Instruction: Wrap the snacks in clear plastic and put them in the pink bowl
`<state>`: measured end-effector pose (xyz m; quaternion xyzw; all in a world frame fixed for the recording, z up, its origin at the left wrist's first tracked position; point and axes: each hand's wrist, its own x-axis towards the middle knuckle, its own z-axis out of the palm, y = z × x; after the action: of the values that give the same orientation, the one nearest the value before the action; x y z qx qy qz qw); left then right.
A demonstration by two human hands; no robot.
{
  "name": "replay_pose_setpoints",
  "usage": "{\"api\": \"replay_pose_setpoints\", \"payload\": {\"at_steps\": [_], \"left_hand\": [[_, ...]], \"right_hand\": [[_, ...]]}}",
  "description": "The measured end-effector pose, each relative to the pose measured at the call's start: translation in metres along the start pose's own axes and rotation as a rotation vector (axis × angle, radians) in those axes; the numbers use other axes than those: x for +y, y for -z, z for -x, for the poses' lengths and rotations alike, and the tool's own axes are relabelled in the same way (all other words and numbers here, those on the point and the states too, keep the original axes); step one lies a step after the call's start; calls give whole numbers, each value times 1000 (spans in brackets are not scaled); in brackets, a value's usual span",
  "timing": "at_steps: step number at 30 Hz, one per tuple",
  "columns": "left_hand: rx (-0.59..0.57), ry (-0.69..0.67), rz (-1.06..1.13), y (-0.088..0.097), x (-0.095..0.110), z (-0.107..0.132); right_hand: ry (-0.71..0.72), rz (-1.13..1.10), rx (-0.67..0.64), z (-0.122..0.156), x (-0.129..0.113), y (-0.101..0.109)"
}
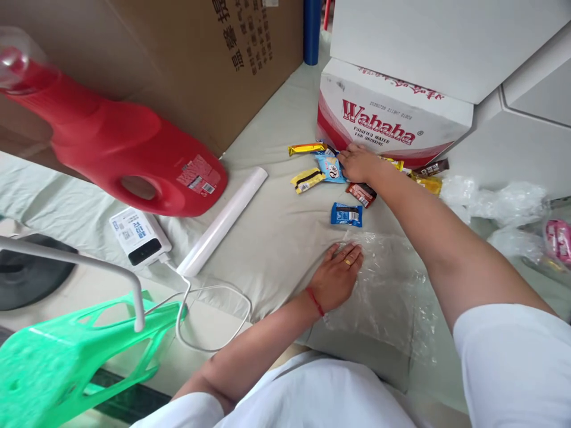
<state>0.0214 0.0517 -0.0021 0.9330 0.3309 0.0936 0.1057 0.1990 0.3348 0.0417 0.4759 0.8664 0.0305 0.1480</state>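
My left hand point(336, 276) lies flat with fingers stretched out on the edge of a clear plastic bag point(388, 297) spread on the pale cloth. It wears a ring and a red wrist string. My right hand point(357, 163) reaches far forward, fingers curled over a light blue snack packet point(329, 169) among several small wrapped snacks. A yellow packet point(307, 179), a gold bar point(307, 148), a red packet point(362, 194) and a dark blue packet point(347, 214) lie around it.
A Wahaha carton point(392, 122) stands just behind the snacks. A red detergent jug point(120, 148), a white roll point(225, 219), a power bank point(139, 236) with a white cable point(209, 297), a green plastic frame point(75, 356), a big brown box point(200, 53) and crumpled bags point(508, 205) surround the area.
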Motion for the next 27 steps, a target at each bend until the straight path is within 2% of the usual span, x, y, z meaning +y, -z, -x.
{"api": "replay_pose_setpoints", "payload": {"at_steps": [3, 8, 10, 13, 14, 15, 17, 19, 21, 23, 25, 27], "left_hand": [[-14, 5, 13, 0, -1, 0], [9, 11, 43, -2, -1, 0], [18, 13, 49, -3, -1, 0], [14, 12, 60, -4, -1, 0], [9, 11, 66, -4, -1, 0], [5, 9, 72, -4, -2, 0], [2, 6, 86, -5, -3, 0], [9, 15, 97, -6, -3, 0], [24, 32, 102, -7, -4, 0], [34, 43, 97, -8, -4, 0], [31, 46, 85, -8, -4, 0], [18, 42, 70, -8, -3, -1]], "right_hand": [[-33, -8, 147, 13, -9, -2], [-109, -16, 339, 42, -26, 22], [-220, -66, 458, 73, -30, 33], [-471, -253, 604, 147, -36, 42], [-532, -343, 597, 174, -39, 42], [-532, -451, 529, 201, -44, 40], [-442, -659, 327, 245, -62, 30], [-356, -760, 181, 271, -87, 11], [-331, -724, 152, 279, -115, -12], [-361, -626, 192, 279, -138, -32], [-372, -581, 249, 281, -149, -46], [-311, -600, 273, 290, -149, -54]]}}
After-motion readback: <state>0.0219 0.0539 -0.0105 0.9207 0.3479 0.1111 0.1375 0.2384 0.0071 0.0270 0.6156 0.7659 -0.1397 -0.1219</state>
